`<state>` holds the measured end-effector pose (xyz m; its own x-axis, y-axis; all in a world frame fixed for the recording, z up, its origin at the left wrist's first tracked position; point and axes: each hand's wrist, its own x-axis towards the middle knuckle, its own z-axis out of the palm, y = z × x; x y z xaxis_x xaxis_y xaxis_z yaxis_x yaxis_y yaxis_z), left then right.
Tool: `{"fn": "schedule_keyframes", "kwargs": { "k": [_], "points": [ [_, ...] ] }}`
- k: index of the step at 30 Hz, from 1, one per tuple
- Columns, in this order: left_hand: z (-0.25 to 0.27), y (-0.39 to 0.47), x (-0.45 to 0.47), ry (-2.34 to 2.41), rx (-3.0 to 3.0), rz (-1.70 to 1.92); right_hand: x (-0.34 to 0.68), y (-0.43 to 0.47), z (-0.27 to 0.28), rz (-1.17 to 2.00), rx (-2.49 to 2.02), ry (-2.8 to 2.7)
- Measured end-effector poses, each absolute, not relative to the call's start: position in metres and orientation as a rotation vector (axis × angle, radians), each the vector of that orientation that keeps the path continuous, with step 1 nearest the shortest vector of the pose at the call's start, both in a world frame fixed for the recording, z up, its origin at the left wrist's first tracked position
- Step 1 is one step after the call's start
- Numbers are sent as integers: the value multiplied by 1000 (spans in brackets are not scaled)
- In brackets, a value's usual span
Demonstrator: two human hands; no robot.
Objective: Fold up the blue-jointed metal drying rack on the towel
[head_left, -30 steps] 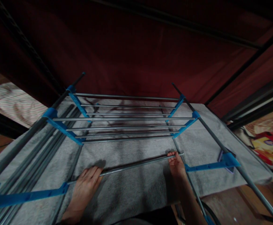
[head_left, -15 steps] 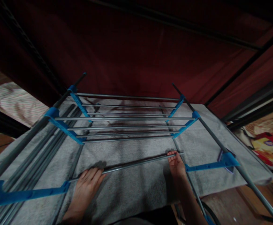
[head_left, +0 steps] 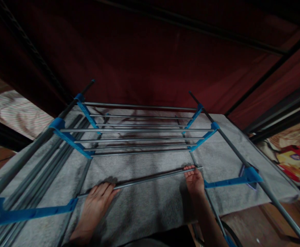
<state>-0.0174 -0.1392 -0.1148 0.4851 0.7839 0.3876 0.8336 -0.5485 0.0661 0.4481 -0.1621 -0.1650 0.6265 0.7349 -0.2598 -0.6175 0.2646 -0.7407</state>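
A thin grey metal rod (head_left: 150, 180) lies slantwise across the near part of a rack frame. My left hand (head_left: 98, 199) is wrapped over its left portion, closed. The rod's left end is at the tip of a blue plastic bracket (head_left: 36, 212); whether it sits inside the socket I cannot tell. Close to the right end, my right hand (head_left: 194, 180) holds the rod between thumb and fingers. That end sticks out past my thumb, above and apart from the right blue bracket (head_left: 227, 182). Farther back, several rods (head_left: 139, 140) span two pairs of blue brackets.
Several loose grey tubes (head_left: 54, 164) lie along the left side on a grey cloth (head_left: 150, 212). Dark red fabric (head_left: 150, 61) rises behind the rack. At the far right is a red and yellow package (head_left: 296, 163).
My left hand has slid slightly right along with the rod, and a little more of the rod's left end shows by the bracket. My right hand has barely moved.
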Motion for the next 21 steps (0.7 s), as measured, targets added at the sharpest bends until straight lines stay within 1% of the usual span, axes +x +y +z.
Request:
{"fn": "schedule_keyframes", "kwargs": {
  "k": [9, 21],
  "points": [
    [-115, -135, -17, -1239, -2511, -700, 443, -160, -165, 884, -997, -105],
    [-111, -135, -18, -1202, -2504, -766, 438, -163, -157, 890, -993, -128]
  ]
}}
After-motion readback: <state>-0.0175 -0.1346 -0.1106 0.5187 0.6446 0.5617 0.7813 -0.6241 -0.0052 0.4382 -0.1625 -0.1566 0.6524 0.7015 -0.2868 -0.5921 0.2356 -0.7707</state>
